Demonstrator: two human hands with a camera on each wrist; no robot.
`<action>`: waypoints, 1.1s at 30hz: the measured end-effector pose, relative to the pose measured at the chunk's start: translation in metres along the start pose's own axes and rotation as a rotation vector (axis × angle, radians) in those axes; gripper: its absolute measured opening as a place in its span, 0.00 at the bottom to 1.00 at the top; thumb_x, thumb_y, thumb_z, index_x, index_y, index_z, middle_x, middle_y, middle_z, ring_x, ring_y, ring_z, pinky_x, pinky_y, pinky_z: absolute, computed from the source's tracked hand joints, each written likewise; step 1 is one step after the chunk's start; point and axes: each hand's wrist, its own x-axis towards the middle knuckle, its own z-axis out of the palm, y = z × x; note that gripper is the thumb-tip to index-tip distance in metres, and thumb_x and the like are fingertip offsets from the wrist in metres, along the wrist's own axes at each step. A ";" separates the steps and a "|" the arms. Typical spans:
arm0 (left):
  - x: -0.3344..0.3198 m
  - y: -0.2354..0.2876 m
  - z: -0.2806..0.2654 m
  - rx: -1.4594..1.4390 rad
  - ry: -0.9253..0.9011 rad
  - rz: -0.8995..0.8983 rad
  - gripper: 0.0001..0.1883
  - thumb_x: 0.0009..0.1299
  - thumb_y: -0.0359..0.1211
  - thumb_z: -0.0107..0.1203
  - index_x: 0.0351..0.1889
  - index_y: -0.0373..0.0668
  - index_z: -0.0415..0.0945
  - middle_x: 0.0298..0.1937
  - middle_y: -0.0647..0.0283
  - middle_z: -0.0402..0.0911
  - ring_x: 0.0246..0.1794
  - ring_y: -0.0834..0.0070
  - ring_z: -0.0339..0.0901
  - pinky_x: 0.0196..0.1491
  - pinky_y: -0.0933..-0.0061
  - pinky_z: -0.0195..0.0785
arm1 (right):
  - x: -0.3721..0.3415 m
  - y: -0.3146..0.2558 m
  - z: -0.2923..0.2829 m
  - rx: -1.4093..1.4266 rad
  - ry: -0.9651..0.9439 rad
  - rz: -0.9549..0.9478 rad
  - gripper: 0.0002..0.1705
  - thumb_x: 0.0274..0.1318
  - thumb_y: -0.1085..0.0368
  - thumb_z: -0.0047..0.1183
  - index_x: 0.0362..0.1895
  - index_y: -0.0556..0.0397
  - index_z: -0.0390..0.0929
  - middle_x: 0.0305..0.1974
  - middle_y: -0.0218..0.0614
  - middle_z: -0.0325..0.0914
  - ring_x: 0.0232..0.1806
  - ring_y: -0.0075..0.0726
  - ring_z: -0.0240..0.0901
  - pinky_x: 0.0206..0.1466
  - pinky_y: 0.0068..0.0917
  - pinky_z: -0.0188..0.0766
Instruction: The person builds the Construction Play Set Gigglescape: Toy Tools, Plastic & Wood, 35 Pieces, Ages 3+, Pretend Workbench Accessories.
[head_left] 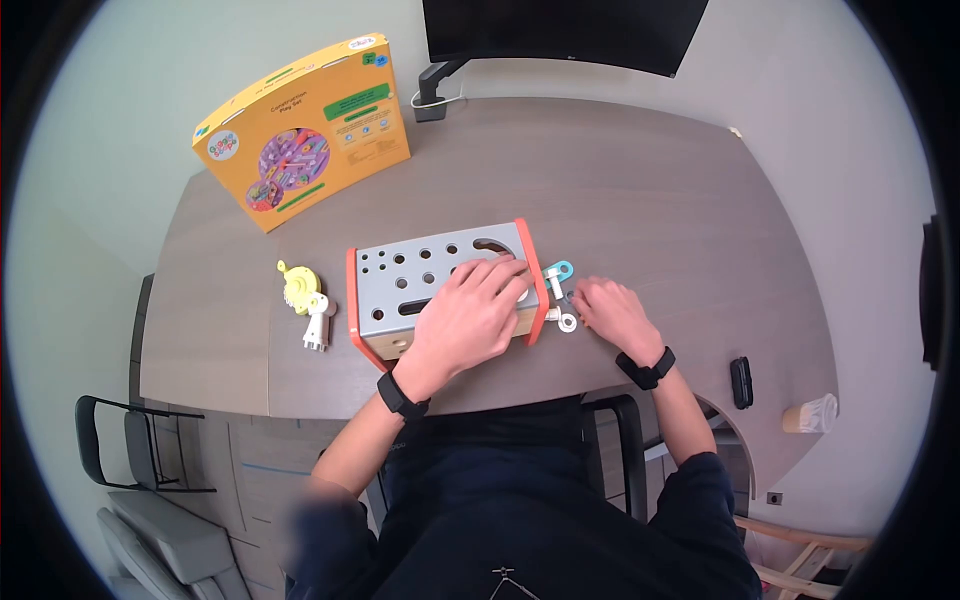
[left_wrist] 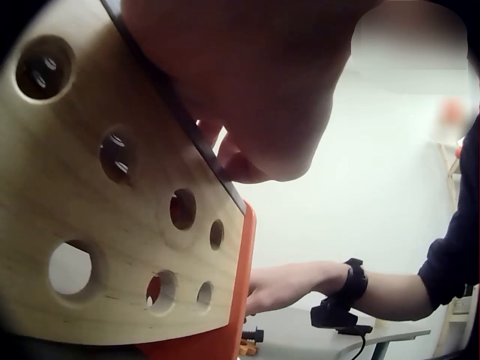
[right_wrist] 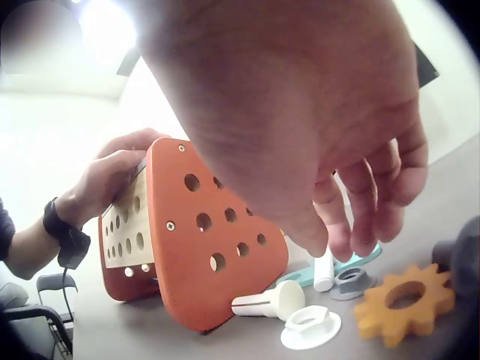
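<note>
A toy workbench box with a grey perforated top point(head_left: 385, 290), a wooden side point(left_wrist: 127, 217) and orange-red end panels point(right_wrist: 184, 255) stands on the table. My left hand point(head_left: 472, 308) rests over the right end of its top, fingers bent down near the curved slot. A bit of white shows beside these fingers; whether they grip it I cannot tell. My right hand point(head_left: 612, 312) hovers low beside the box with loosely bent fingers and nothing between them. Under it lie a white bolt point(right_wrist: 281, 301), a white nut point(right_wrist: 311, 328), a grey nut point(right_wrist: 352, 285), a teal strip point(right_wrist: 360, 259) and an orange gear point(right_wrist: 375, 307).
Left of the box lie a yellow round piece point(head_left: 300, 288) and a white toy part point(head_left: 319, 322). A yellow play set carton point(head_left: 350, 120) stands at the back left, near a monitor point(head_left: 560, 35). A black case point(head_left: 741, 383) and a cup point(head_left: 808, 414) sit at the right.
</note>
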 end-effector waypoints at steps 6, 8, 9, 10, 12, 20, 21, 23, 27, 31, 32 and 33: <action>0.002 0.002 -0.002 -0.056 0.033 -0.133 0.13 0.76 0.36 0.63 0.56 0.44 0.83 0.50 0.64 0.80 0.51 0.64 0.77 0.56 0.61 0.69 | 0.006 0.006 0.005 0.001 0.030 -0.023 0.12 0.69 0.60 0.59 0.38 0.58 0.81 0.37 0.49 0.83 0.43 0.61 0.84 0.44 0.55 0.82; 0.002 0.001 -0.002 -0.065 0.018 -0.129 0.12 0.77 0.36 0.63 0.56 0.45 0.83 0.49 0.64 0.80 0.50 0.64 0.77 0.56 0.62 0.69 | 0.008 0.003 0.004 0.011 0.009 -0.017 0.13 0.69 0.60 0.59 0.38 0.58 0.81 0.37 0.49 0.83 0.42 0.61 0.84 0.43 0.55 0.82; 0.001 0.000 -0.001 -0.071 0.010 -0.126 0.12 0.78 0.36 0.63 0.55 0.45 0.84 0.49 0.64 0.79 0.50 0.64 0.76 0.56 0.62 0.69 | 0.010 0.000 0.003 0.015 -0.009 -0.009 0.13 0.69 0.60 0.59 0.38 0.58 0.81 0.37 0.49 0.83 0.41 0.62 0.84 0.43 0.55 0.82; 0.001 -0.001 -0.002 -0.082 0.009 -0.116 0.11 0.78 0.35 0.63 0.55 0.45 0.84 0.49 0.64 0.79 0.50 0.64 0.77 0.56 0.62 0.69 | 0.012 -0.001 0.002 0.019 -0.027 0.000 0.13 0.69 0.60 0.59 0.38 0.58 0.81 0.37 0.49 0.84 0.41 0.62 0.84 0.43 0.55 0.81; 0.002 0.000 -0.003 -0.106 0.008 -0.098 0.11 0.78 0.33 0.62 0.55 0.45 0.84 0.49 0.65 0.79 0.51 0.64 0.77 0.56 0.63 0.69 | 0.017 0.006 0.011 -0.026 -0.017 0.019 0.13 0.69 0.59 0.59 0.38 0.58 0.82 0.38 0.49 0.84 0.42 0.62 0.84 0.43 0.55 0.81; 0.002 -0.001 -0.003 -0.104 -0.001 -0.107 0.11 0.77 0.33 0.63 0.55 0.46 0.84 0.50 0.65 0.80 0.51 0.65 0.77 0.55 0.62 0.70 | -0.010 0.022 -0.009 -0.154 -0.132 -0.071 0.15 0.66 0.58 0.64 0.52 0.50 0.83 0.51 0.41 0.80 0.58 0.50 0.76 0.59 0.49 0.75; 0.002 -0.001 -0.002 -0.098 -0.001 -0.112 0.11 0.77 0.33 0.63 0.55 0.46 0.84 0.50 0.65 0.80 0.50 0.65 0.78 0.55 0.62 0.71 | -0.014 0.022 -0.006 -0.158 -0.138 -0.079 0.16 0.65 0.58 0.65 0.54 0.49 0.82 0.51 0.40 0.80 0.59 0.49 0.75 0.61 0.48 0.74; 0.001 0.000 -0.001 -0.097 0.015 -0.115 0.11 0.77 0.33 0.63 0.55 0.46 0.84 0.49 0.65 0.80 0.50 0.65 0.78 0.54 0.62 0.71 | -0.019 0.025 0.000 -0.172 -0.130 -0.089 0.18 0.64 0.59 0.66 0.56 0.47 0.81 0.51 0.38 0.79 0.59 0.48 0.75 0.62 0.47 0.72; 0.001 0.000 0.000 -0.081 0.027 -0.113 0.10 0.78 0.34 0.62 0.54 0.46 0.84 0.49 0.65 0.81 0.50 0.65 0.78 0.54 0.62 0.72 | -0.021 0.030 0.008 -0.195 -0.079 -0.093 0.17 0.62 0.60 0.66 0.54 0.47 0.81 0.49 0.37 0.79 0.58 0.47 0.75 0.60 0.47 0.73; 0.002 0.002 -0.001 -0.062 0.026 -0.115 0.12 0.78 0.34 0.62 0.56 0.45 0.83 0.49 0.65 0.81 0.50 0.64 0.78 0.54 0.62 0.72 | -0.022 0.027 0.009 -0.212 -0.057 -0.094 0.14 0.62 0.62 0.65 0.50 0.47 0.82 0.46 0.35 0.79 0.55 0.45 0.76 0.58 0.47 0.73; 0.002 0.002 -0.001 -0.060 0.019 -0.123 0.12 0.78 0.34 0.62 0.57 0.44 0.83 0.48 0.64 0.81 0.50 0.64 0.78 0.54 0.62 0.72 | -0.022 0.026 0.010 -0.213 -0.054 -0.095 0.13 0.62 0.62 0.65 0.50 0.47 0.82 0.46 0.35 0.79 0.55 0.45 0.76 0.58 0.47 0.73; 0.002 0.002 -0.002 -0.057 0.013 -0.131 0.12 0.78 0.34 0.61 0.57 0.44 0.83 0.48 0.64 0.81 0.50 0.64 0.78 0.54 0.62 0.72 | -0.022 0.026 0.010 -0.215 -0.051 -0.097 0.12 0.63 0.62 0.65 0.49 0.47 0.82 0.45 0.35 0.79 0.54 0.45 0.76 0.57 0.46 0.72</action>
